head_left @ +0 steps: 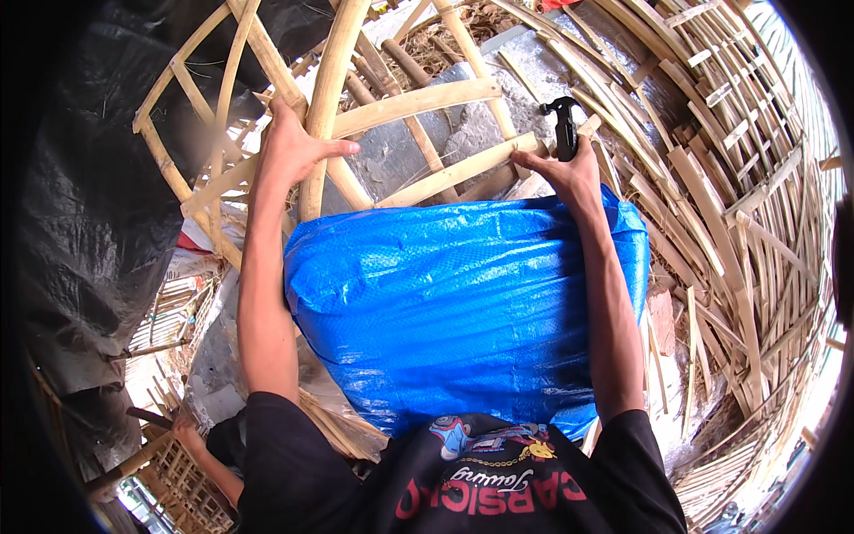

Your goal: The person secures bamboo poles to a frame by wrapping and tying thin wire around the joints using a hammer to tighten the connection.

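Note:
A pale bamboo frame (418,100) of round poles and split slats stands tilted before me. At its left, my left hand (289,147) grips the poles, thumb stretched across one upright and the other fingers partly hidden behind the bamboo. My right hand (569,173) is closed round a small black hammer (566,133), its head pointing up. The right thumb touches the end of a bamboo slat (463,173) of the frame. Over my lap, between the forearms, lies a shiny blue woven plastic sheet (445,303), touching the frame's lower edge.
Split bamboo strips (712,240) are heaped along the right side. Black plastic sheeting (71,267) hangs at the left. At lower left, another person's hand (189,434) is near a dark blade-like tool (149,416) and a woven bamboo piece (182,481).

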The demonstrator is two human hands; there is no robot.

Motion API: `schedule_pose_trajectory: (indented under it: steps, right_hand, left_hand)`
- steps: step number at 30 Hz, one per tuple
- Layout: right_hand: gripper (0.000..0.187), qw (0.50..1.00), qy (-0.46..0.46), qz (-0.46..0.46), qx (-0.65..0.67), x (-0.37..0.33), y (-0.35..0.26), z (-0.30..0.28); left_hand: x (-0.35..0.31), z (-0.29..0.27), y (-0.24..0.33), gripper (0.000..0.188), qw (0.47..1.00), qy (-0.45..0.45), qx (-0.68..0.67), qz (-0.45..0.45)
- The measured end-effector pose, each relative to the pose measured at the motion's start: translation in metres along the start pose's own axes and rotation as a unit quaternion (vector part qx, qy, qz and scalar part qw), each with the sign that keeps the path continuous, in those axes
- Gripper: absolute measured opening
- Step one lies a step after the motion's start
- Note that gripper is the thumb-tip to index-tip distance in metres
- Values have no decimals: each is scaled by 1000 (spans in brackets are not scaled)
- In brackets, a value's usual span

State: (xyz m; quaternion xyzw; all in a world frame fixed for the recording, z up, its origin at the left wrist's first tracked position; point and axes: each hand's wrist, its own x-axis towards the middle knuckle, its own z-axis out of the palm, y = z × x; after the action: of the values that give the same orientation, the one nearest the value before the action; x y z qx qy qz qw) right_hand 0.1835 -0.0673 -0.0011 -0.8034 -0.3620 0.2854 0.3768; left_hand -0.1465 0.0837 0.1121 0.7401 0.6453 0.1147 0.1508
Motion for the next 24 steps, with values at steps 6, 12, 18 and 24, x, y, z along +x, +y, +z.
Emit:
schedule_pose_trajectory:
  steps: [6, 12, 18, 24]
  right_hand:
    - [98, 999, 0, -23, 22, -4, -9, -2]
    - [91, 1000, 1, -9, 17, -18, -18, 6]
    - [85, 999, -20, 25, -17, -35, -12, 18]
    - [81, 999, -29, 31, 6, -33, -10, 19]
  left_hand:
    - [12, 8, -19, 141, 999, -23, -45, 11]
    - [17, 16, -51, 138, 999, -2, -23, 32]
    - [-13, 24, -63, 119, 997, -18, -68, 9]
    - [-19, 22, -69, 106, 996, -16, -83, 30]
